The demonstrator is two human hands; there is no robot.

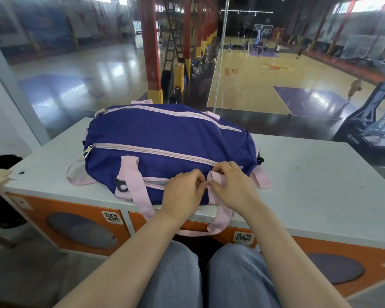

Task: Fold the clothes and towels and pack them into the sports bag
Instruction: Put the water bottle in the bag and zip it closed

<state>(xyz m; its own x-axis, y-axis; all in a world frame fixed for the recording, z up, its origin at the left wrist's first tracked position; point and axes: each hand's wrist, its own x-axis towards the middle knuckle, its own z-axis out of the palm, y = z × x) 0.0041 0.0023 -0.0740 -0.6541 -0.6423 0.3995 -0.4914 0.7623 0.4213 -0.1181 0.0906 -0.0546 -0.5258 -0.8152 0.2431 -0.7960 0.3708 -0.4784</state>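
bag: purple sports bag point(165, 138) lies across the white counter point(320, 174), its near side at the counter's front edge. It looks full and rounded.
zips: top zipper point(165, 152) reads closed end to end from my view. Side pocket zip point(156, 182), low on the near face, looks partly open, but I can't be sure.
clothes/towels: none visible on the counter. I judge they're already inside, so packing is near its end.
left hand: left hand point(182, 194) rests on the bag's near face, grip closed, fingertips pinching the pink strap point(216, 177) at its base.
right hand: right hand point(233, 185) is just beside it, touching it, fingers curled round the same strap fold.
strap: pink handle loop point(218, 223) hangs over the front edge, down in front of the orange cabinet point(76, 218) below.
step: my read is tidying or fastening the handle, or reaching for the pocket zip under it.
risk 1: the bag sits right at the front edge, so a pull toward me on the strap could drag it off onto my lap.
risk 2: if the pocket zip gets run with the strap folded over it, the webbing could snag in the teeth.
risk 3: the hanging loop could catch on the cabinet edge when the bag is lifted.
hidden: the fingertips overlap, so I can't tell exactly which part each one pinches.
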